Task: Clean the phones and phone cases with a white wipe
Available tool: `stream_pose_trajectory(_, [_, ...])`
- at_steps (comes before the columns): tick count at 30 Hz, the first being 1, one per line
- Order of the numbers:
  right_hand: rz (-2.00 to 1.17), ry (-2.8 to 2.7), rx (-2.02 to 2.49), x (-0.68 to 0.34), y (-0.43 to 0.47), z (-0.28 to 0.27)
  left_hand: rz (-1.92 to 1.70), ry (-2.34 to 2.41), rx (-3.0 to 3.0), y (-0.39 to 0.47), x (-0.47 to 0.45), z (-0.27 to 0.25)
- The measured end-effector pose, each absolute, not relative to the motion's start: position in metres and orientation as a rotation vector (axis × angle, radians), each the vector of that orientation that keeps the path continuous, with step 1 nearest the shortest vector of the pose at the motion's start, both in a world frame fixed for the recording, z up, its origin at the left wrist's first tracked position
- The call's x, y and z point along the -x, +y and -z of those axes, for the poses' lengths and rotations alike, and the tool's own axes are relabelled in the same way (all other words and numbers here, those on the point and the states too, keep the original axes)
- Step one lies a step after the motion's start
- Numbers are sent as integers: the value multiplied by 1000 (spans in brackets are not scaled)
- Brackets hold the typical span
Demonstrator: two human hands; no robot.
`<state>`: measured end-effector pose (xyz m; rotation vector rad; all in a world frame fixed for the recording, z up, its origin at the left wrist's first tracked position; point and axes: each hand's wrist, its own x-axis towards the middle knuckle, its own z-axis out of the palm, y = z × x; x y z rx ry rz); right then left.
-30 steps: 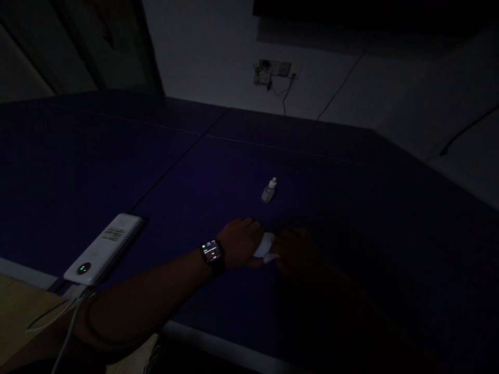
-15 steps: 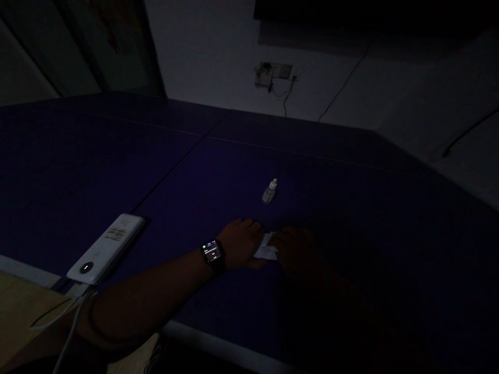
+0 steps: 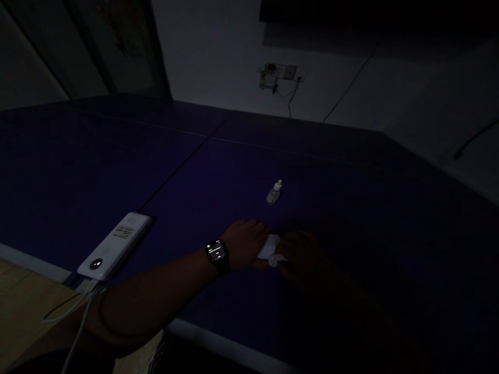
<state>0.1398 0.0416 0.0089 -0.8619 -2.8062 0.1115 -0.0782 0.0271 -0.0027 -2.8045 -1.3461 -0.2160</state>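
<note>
Low over the dark blue table, my left hand (image 3: 246, 241) wears a lit smartwatch (image 3: 215, 252) on its wrist. Its fingers are closed on the edge of a small, smooth, pale flat object (image 3: 266, 248), whose kind I cannot make out. From the other side my right hand (image 3: 300, 252), deep in shadow, pinches a crumpled white tissue-like piece (image 3: 275, 259) against that object. The fingers hide part of both things. Just beyond the hands stands a small clear bottle (image 3: 274, 192) with a white dropper-style cap.
At the left lies a white power bank (image 3: 115, 245) with a lit round display and a white cable (image 3: 80, 324) running past my left forearm. The blue table (image 3: 218, 171) reaches back to a wall with sockets (image 3: 281, 71) and hanging cords. The room is dim.
The white piece covered more of the pale object before. Now it is bunched at the near side under my right fingers, and the smooth surface shows. The view has shifted slightly left.
</note>
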Motion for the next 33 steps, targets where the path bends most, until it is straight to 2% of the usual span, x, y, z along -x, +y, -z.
stream_pose_trajectory(12, [-5,-2827,838,-145,47,-2,223,-1464,2782,29,105,-11])
stream_pose_trajectory(17, [226,-2688,962,-134,56,2,238,-1433,2817,33,105,-7])
stream_pose_trajectory(23, [383,-2783,1000,-118,49,9,228,-1402,2822,35,106,-6])
stream_pose_trajectory(29, [307,-2797,1026,-116,47,11,235,-1390,2847,36,106,-5])
stream_pose_trajectory(33, [92,-2847,864,-126,46,12,265,-1432,2845,37,106,-4])
